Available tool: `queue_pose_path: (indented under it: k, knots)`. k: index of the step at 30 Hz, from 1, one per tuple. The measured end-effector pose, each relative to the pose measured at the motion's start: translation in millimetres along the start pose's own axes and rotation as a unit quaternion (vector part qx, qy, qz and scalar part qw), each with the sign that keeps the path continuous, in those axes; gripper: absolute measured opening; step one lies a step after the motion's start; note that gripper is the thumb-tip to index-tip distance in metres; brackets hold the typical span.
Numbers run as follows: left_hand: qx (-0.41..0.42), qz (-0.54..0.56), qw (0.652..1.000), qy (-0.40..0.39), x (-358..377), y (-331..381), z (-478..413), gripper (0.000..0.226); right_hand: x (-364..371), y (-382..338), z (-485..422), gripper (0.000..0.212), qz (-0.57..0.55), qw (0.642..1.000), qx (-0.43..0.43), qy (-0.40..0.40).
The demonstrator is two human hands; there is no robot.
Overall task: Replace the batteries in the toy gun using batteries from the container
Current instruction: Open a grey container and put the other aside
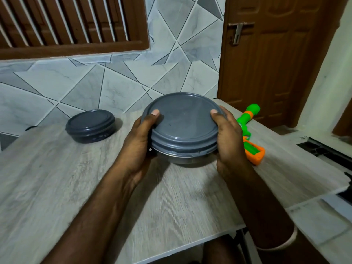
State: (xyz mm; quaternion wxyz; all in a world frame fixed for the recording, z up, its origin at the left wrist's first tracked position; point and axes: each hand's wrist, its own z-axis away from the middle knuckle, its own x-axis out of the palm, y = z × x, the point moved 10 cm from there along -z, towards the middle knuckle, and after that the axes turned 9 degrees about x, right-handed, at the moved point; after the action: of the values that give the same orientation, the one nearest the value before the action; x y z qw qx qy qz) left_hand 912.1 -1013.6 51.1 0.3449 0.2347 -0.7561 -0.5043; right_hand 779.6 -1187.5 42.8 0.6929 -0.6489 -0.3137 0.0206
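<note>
A round grey container [183, 128] with its lid on is held above the middle of the table, tilted toward me. My left hand [140, 143] grips its left side, thumb on the lid. My right hand [229, 141] grips its right side, thumb on the lid's rim. What is inside the container is hidden. Just right of it, the green and orange toy gun [250, 130] lies on the table, partly behind my right hand.
A second dark round lidded container [90, 125] stands at the back left of the wood-grain table [57, 187]. A tiled wall runs behind. A brown door [266, 54] stands at the right. The table's front edge is near my arms.
</note>
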Motion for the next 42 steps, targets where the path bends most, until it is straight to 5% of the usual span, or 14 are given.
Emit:
queue_pose_path:
  k: [4,8,22,42]
  knots:
    - [0.065,-0.043,0.996,0.039,-10.0,23.6,-12.2,0.064,20.1,-10.5,-20.4,0.03,-0.007,1.0,-0.02,-0.004]
    - [0.092,-0.091,0.991,0.043,-23.0,29.8,-42.0,0.01,48.7,-2.9,-51.1,0.043,0.014,1.0,0.005,-0.019]
    - [0.014,-0.181,0.975,0.13,-89.2,-24.7,-145.5,0.026,117.6,98.0,-148.2,0.056,0.192,0.971,0.133,-0.045]
    - [-0.04,-0.214,0.962,0.163,-122.5,-50.8,-165.2,0.031,145.8,141.9,-184.6,0.049,0.227,0.958,0.167,-0.056]
